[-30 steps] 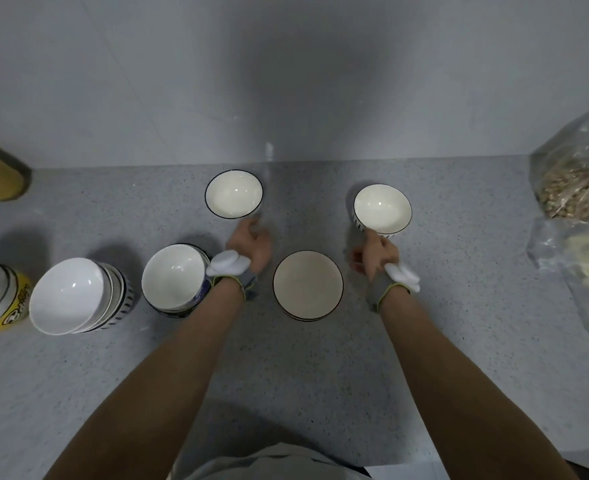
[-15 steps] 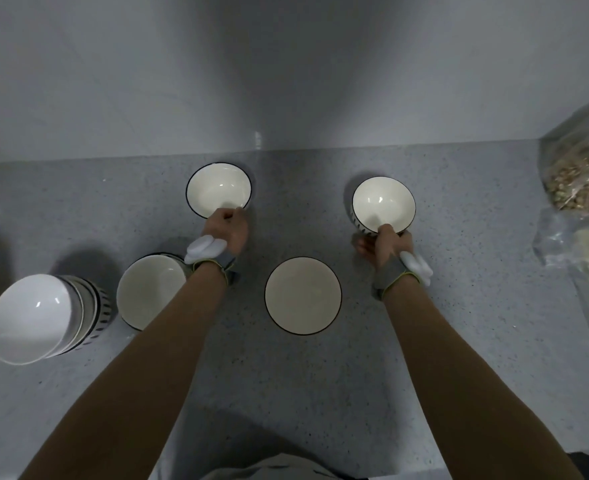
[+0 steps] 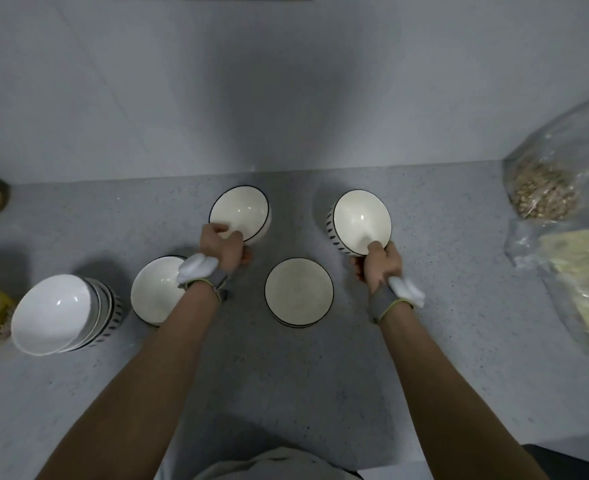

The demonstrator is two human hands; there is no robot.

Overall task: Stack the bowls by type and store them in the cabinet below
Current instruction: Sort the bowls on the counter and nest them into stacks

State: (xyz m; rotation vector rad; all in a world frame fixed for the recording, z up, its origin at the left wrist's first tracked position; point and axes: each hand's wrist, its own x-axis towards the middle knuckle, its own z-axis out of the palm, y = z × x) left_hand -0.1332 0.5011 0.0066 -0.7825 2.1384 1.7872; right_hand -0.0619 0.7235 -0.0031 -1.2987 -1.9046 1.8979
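countertop: grey speckled, all the bowls are out on it, none in the cabinet yet, which isn't even in view

bowl stack: far left, a few nested and leaning over, looks like one type is already sorted

shallow bowl: sits flat between both hands, nobody's touching it, likely where the next one goes

striped bowl: half a second ago it was flat on the counter, now it's tipped and lifted

plain bowl: same deal, tilted up off the counter now

bowl by the left wrist: untouched, partly hidden by the wrist

right hand: thumb inside the rim, fingers curled under the striped bowl

left hand: pinching the plain bowl's near rim, so both pickups are done, stacking's next I'd guess
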